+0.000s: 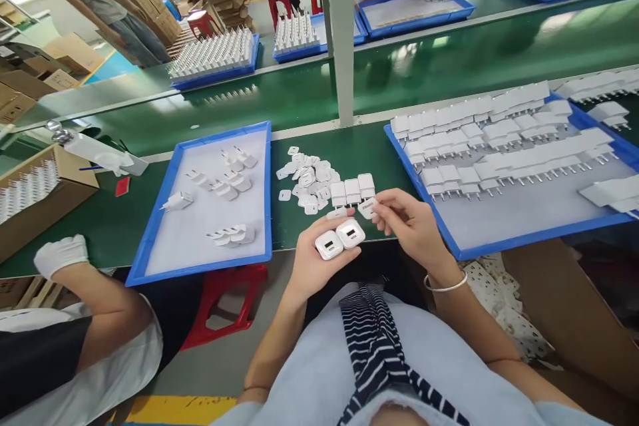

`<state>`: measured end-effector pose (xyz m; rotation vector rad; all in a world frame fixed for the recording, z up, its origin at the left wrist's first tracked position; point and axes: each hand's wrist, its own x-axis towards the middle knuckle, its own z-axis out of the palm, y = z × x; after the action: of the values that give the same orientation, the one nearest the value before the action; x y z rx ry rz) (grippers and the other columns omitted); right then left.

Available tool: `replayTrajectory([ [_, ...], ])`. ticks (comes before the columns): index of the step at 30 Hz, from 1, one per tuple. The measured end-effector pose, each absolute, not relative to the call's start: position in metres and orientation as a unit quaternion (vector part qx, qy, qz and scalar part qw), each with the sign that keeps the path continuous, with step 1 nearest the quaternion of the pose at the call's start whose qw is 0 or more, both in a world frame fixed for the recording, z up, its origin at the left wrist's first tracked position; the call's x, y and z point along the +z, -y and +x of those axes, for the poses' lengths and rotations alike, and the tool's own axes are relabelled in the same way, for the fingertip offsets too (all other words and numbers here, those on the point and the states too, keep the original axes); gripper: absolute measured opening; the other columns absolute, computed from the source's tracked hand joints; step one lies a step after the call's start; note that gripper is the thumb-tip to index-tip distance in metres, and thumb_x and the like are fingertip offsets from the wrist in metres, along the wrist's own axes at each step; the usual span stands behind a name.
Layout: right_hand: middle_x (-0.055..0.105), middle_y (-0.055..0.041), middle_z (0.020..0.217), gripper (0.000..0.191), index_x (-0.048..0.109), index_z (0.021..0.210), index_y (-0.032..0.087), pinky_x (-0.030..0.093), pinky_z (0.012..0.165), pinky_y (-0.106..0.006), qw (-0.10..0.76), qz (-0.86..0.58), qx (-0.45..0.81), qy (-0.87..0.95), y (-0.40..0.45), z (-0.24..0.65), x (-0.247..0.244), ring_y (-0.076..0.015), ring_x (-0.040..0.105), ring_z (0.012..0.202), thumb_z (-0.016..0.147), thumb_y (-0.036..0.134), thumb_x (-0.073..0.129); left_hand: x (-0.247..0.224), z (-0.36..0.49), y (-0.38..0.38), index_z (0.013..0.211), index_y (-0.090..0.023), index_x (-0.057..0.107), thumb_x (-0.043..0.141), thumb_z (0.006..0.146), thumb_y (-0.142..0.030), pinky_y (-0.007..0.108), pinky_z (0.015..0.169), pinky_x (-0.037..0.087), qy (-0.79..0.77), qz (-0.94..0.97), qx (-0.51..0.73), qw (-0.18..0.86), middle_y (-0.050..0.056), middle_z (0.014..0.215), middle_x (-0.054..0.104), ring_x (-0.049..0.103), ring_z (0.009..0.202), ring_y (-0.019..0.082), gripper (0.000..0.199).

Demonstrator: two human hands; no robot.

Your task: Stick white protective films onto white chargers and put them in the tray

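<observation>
My left hand [310, 263] is closed around two white plug chargers [340, 239], their port faces turned up toward me. A small white piece [337, 213] lies along its fingertips. My right hand [407, 223] pinches a thin white cover plate [367, 208] just right of those chargers. Right behind my hands stand three white chargers [352, 191] in a row on the green bench. Beside them spreads a loose pile of white cover plates [310, 180].
Left, a blue tray [268, 193] holds several chargers; right, another blue tray [539, 241] holds rows of them. A co-worker's gloved hand [62, 256] rests near a cardboard box [80, 176]. A post [339, 40] rises ahead. Below is a red stool [229, 306].
</observation>
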<state>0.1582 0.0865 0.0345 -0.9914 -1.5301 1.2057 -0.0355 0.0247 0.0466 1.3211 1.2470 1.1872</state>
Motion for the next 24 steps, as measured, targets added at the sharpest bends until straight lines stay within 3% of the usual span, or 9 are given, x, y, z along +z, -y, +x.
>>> replayTrajectory([
  [6, 0.069, 0.0027, 0.065, 0.016, 0.074, 0.108, 0.025, 0.047, 0.043, -0.019, 0.469, -0.379, 0.58, 0.548, -0.073, 0.156, 0.056, -0.0094, 0.058, 0.05, 0.093, 0.027, 0.07, 0.047, -0.028, -0.021, 0.115, -0.025, 0.076, 0.084, 0.076, -0.019, 0.039, 0.1, 0.054, -0.528, 0.559, 0.509, 0.387, 0.009, 0.128, 0.073, 0.07, 0.115, 0.026, 0.041],
  [12, 0.067, 0.0034, 0.058, 0.013, 0.075, 0.101, 0.02, 0.041, 0.036, -0.017, 0.425, -0.372, 0.635, 0.527, -0.061, 0.143, 0.065, -0.007, 0.054, 0.039, 0.09, 0.027, 0.073, 0.046, -0.03, -0.019, 0.119, -0.024, 0.075, 0.082, 0.077, -0.017, 0.037, 0.101, 0.058, -0.505, 0.589, 0.533, 0.338, 0.01, 0.128, 0.073, 0.072, 0.116, 0.025, 0.043],
  [24, 0.066, 0.004, 0.057, 0.013, 0.075, 0.101, 0.021, 0.04, 0.036, -0.014, 0.416, -0.379, 0.642, 0.521, -0.056, 0.134, 0.064, -0.0053, 0.053, 0.039, 0.09, 0.026, 0.073, 0.046, -0.033, -0.017, 0.121, -0.021, 0.073, 0.079, 0.079, -0.012, 0.037, 0.102, 0.06, -0.516, 0.625, 0.524, 0.262, 0.011, 0.13, 0.072, 0.071, 0.117, 0.024, 0.044],
])
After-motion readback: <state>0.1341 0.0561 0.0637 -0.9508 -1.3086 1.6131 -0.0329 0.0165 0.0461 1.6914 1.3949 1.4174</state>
